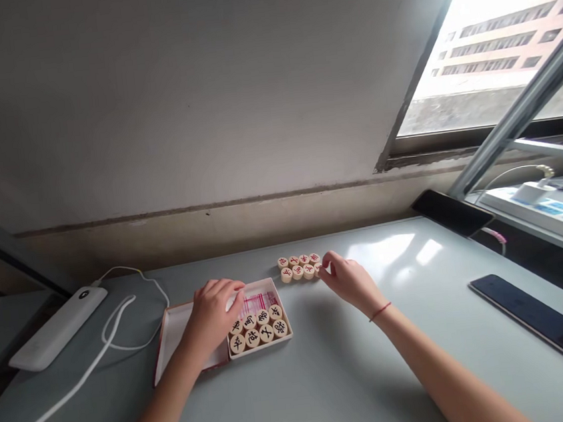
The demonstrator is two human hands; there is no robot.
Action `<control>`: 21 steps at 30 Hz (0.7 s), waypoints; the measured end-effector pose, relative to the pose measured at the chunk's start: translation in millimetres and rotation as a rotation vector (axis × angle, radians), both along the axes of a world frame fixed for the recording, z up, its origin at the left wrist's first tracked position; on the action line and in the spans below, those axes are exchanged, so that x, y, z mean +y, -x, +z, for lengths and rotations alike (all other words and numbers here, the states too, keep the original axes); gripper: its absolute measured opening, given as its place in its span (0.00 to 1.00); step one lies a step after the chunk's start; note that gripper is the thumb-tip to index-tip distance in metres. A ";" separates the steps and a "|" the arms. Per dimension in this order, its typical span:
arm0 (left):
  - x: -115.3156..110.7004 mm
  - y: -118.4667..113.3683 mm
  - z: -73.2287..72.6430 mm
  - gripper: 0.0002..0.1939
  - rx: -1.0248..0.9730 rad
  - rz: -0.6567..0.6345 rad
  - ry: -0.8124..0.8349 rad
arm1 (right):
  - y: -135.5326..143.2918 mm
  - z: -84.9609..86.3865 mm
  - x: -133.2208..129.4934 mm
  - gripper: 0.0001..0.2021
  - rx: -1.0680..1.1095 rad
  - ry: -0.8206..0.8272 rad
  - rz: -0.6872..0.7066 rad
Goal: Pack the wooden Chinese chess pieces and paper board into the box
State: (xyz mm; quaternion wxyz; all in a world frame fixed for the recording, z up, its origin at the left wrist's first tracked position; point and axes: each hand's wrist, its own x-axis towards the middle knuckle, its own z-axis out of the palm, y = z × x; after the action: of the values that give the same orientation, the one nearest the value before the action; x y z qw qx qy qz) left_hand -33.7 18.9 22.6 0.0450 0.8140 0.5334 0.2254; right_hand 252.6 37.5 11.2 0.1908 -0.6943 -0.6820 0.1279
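An open box (pixel 287 318) on the desk holds two rows of round wooden pieces with black characters (pixel 265 333). Behind and right of it stand two rows of round pieces with red characters (pixel 297 272). My left hand (pixel 215 312) rests over the box's left part, fingers curved at its inner edge; what its fingertips touch is hidden. My right hand (pixel 342 276) has its thumb and index finger closed on the red-marked piece (pixel 318 269) at the right end of the front row.
A white power bank (pixel 60 328) and white cable (pixel 85 376) lie at the left. On the right are a dark phone (pixel 545 324), a black object (pixel 452 212) and a metal shelf frame (pixel 508 120). The wall (pixel 191 113) borders the desk's back.
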 end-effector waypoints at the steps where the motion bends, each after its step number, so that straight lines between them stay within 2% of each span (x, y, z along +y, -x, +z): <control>1: 2.0 6.1 2.2 0.12 0.004 -0.029 0.024 | 6.9 1.3 -3.8 0.08 0.034 -0.048 0.064; 3: 3.3 16.6 3.3 0.12 0.014 -0.084 0.074 | 22.2 2.1 -12.5 0.12 0.112 -0.081 0.279; 5: 1.2 23.3 0.1 0.13 0.014 -0.116 0.104 | 35.9 0.1 -20.4 0.21 0.146 -0.032 0.503; 8: -6.0 26.5 -8.1 0.12 0.016 -0.142 0.147 | 48.9 -6.5 -27.5 0.40 0.098 0.014 0.672; 11: -13.1 26.6 -13.5 0.13 0.046 -0.163 0.195 | 54.6 -14.0 -29.5 0.47 0.018 -0.031 0.694; 16: -18.3 27.8 -14.9 0.11 0.063 -0.156 0.214 | 59.6 -21.7 -29.1 0.41 -0.091 -0.072 0.672; 21: -16.5 26.1 -10.2 0.07 -0.024 -0.140 0.209 | 58.9 -24.1 -29.6 0.43 -0.052 -0.147 0.683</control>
State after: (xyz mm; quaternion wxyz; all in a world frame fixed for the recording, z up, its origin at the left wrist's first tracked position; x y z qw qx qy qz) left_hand -59.8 2.5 12.4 0.1514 0.8373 0.4954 0.1746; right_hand 193.6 7.9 -12.9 0.1689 -0.4133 -0.8871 0.1171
